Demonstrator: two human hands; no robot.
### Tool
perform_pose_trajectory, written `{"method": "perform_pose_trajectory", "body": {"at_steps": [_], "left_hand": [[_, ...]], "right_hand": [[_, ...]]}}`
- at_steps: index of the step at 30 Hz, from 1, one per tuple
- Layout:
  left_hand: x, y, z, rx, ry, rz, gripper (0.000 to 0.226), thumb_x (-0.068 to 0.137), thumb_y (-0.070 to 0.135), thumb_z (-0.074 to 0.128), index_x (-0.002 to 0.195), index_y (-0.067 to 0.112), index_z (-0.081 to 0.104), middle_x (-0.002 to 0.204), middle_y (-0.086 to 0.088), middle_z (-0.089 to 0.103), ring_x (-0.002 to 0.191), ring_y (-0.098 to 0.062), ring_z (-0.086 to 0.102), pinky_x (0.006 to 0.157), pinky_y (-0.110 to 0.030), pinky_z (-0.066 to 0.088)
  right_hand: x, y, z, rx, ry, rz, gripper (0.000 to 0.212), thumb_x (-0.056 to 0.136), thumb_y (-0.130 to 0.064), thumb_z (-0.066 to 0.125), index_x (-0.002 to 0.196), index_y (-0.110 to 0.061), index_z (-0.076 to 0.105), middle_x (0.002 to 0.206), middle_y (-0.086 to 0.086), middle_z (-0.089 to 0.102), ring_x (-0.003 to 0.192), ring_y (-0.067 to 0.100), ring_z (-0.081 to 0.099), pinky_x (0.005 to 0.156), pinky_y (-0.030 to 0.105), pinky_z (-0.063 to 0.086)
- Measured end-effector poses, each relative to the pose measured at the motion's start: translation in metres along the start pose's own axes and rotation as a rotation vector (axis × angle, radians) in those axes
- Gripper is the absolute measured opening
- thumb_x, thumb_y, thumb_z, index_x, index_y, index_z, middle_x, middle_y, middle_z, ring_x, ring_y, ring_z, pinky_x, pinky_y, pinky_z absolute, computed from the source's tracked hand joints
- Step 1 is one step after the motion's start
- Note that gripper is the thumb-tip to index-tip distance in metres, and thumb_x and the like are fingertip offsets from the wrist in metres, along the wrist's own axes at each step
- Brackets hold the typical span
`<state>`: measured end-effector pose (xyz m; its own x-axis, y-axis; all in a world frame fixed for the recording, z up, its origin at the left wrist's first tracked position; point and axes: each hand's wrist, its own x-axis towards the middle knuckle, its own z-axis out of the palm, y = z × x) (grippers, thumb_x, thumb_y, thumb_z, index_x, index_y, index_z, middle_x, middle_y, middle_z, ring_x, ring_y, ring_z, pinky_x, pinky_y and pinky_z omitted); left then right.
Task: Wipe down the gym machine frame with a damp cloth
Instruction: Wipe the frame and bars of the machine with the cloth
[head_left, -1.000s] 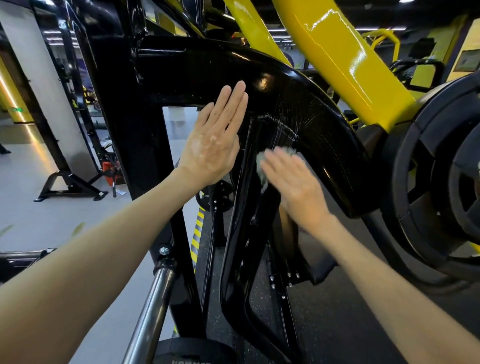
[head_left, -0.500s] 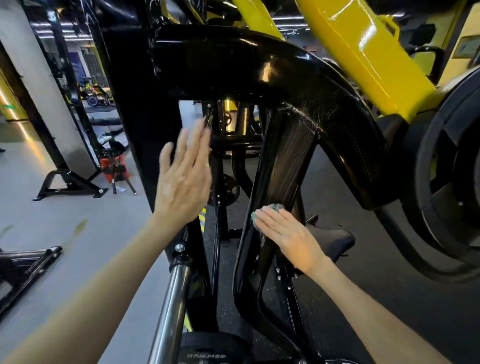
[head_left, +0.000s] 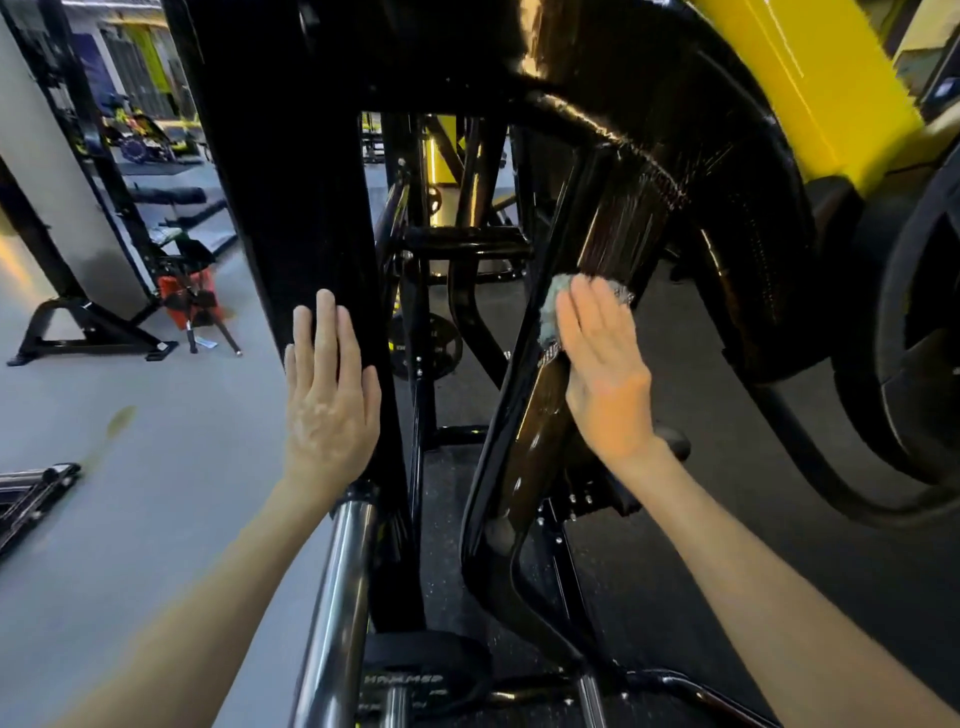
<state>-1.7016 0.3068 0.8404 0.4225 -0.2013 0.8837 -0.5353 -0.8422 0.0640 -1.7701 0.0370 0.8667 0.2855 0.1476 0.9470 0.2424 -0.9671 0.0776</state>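
Head view — the right hand (head_left: 605, 374) presses a grey cloth (head_left: 551, 312) on the slanted black bar (head_left: 618, 228), fingers (head_left: 597, 317) straight. The left hand (head_left: 327, 400) lies flat on the black post (head_left: 291, 208) — fingers straight too.

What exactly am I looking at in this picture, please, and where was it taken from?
There is no robot here. A person wears a wide-angle camera on the head, so this single view looks forward and down along both bare arms. In front stands a gym machine with a glossy black frame and a yellow arm at the top right. The right hand, fingers straight, presses a small grey-green cloth against a slanted black bar. Fine wet streaks show on the bar above the cloth. The left hand lies flat on the wide black upright and holds nothing. A chrome bar runs below that hand, and a dark weight plate sits at the far right.
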Motion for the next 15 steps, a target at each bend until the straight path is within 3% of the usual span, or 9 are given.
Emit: {"method": "perform_pose_trajectory", "body": {"at_steps": [3, 6, 8, 11, 15], "left_hand": [[-0.002, -0.002, 0.006, 0.026, 0.012, 0.042, 0.060, 0.105, 0.016, 0.030, 0.155, -0.001, 0.003, 0.162, -0.021, 0.008, 0.152, -0.029, -0.010, 0.124, -0.046, 0.006], [-0.004, -0.006, 0.009, 0.027, 0.008, 0.042, 0.061, 0.104, 0.015, 0.033, 0.155, -0.001, 0.005, 0.162, -0.020, 0.007, 0.152, -0.030, -0.010, 0.121, -0.050, 0.011], [-0.004, -0.005, 0.009, 0.026, -0.009, 0.026, 0.061, 0.104, 0.017, 0.035, 0.155, -0.002, 0.008, 0.162, -0.020, 0.007, 0.152, -0.032, -0.008, 0.120, -0.051, 0.012], [-0.011, 0.000, 0.011, 0.041, -0.043, 0.015, 0.058, 0.105, 0.022, 0.033, 0.153, -0.005, 0.014, 0.161, -0.021, 0.008, 0.149, -0.045, 0.004, 0.119, -0.051, 0.009], [-0.012, 0.002, 0.010, 0.024, -0.048, 0.014, 0.056, 0.106, 0.023, 0.029, 0.152, -0.005, 0.015, 0.160, -0.021, 0.009, 0.146, -0.049, 0.009, 0.119, -0.052, 0.009]], "right_hand": [[-0.069, -0.013, 0.012, -0.114, -0.209, -0.224, 0.063, 0.093, 0.017, 0.041, 0.150, -0.007, 0.026, 0.150, 0.010, 0.036, 0.139, 0.028, 0.036, 0.119, 0.043, 0.025], [-0.092, -0.015, 0.005, -0.111, -0.507, -0.308, 0.063, 0.087, 0.013, 0.028, 0.146, -0.008, 0.033, 0.148, 0.010, 0.045, 0.139, 0.025, 0.037, 0.119, 0.039, 0.022], [-0.077, -0.011, -0.006, -0.101, -0.596, -0.338, 0.064, 0.084, 0.009, 0.027, 0.145, -0.007, 0.040, 0.146, 0.009, 0.050, 0.136, 0.025, 0.044, 0.116, 0.039, 0.026], [-0.040, -0.002, -0.023, -0.084, -0.576, -0.363, 0.062, 0.084, 0.010, 0.029, 0.143, -0.005, 0.045, 0.146, 0.011, 0.049, 0.136, 0.026, 0.044, 0.117, 0.039, 0.027], [0.007, 0.007, -0.030, -0.075, -0.384, -0.247, 0.055, 0.087, 0.015, 0.047, 0.140, 0.000, 0.046, 0.144, 0.017, 0.049, 0.137, 0.029, 0.039, 0.121, 0.036, 0.019]]}}
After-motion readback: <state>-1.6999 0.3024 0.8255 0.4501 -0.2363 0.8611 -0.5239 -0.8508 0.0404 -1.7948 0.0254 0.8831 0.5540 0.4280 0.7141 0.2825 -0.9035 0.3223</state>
